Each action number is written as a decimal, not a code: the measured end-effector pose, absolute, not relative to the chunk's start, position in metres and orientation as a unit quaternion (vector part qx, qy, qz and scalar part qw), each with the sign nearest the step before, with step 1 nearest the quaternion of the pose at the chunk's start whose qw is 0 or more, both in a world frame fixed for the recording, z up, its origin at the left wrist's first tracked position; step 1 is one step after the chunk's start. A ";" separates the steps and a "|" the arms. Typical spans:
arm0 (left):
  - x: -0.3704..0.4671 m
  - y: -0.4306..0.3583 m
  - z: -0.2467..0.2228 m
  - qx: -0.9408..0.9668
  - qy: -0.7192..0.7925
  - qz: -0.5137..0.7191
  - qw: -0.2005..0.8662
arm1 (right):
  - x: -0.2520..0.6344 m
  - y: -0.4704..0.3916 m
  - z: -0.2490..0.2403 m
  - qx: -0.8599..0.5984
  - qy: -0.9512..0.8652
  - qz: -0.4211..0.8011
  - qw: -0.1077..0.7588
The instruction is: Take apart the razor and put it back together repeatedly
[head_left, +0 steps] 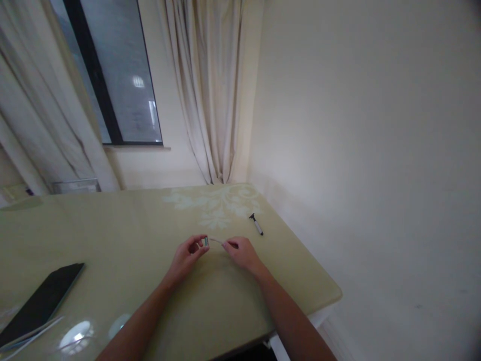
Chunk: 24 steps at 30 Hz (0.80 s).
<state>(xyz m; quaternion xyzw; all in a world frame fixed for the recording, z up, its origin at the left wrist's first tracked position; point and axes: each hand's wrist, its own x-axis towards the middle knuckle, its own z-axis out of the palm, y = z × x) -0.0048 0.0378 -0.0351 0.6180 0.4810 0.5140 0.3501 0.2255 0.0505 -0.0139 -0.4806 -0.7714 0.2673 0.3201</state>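
My left hand (191,252) pinches a small rectangular piece (206,241), dark-edged with a greenish face, between thumb and fingertips. It resembles a razor blade cartridge, but is too small to be sure. Facing it, my right hand (241,251) grips a thin pale stick (215,240) whose far end points at the small piece. Whether the two touch, I cannot tell. Both hands are just above the table. Beyond my right hand lies a razor (257,225) with a grey and black handle, its dark head toward the back.
The pale, glossy table (180,316) has a floral pattern near its back corner. A black flat object (45,296) lies at left, with papers or thin sheets (33,335) by it. A wall (356,175) stands along the right; curtains (210,90) hang behind the table.
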 end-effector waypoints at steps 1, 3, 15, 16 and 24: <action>-0.006 0.038 -0.035 0.617 0.480 0.514 0.353 | 0.225 0.050 -0.014 -0.476 -0.771 0.272 0.325; -0.007 0.040 -0.036 0.613 0.480 0.517 0.356 | 0.223 0.050 -0.016 -0.445 -0.778 0.296 0.331; -0.014 0.040 -0.031 0.629 0.483 0.518 0.322 | 0.221 0.049 -0.018 -0.451 -0.756 0.316 0.354; -0.015 0.040 -0.031 0.630 0.484 0.516 0.320 | 0.220 0.049 -0.018 -0.455 -0.753 0.313 0.358; -0.014 0.039 -0.031 0.652 0.480 0.502 0.304 | 0.221 0.048 -0.018 -0.452 -0.764 0.285 0.361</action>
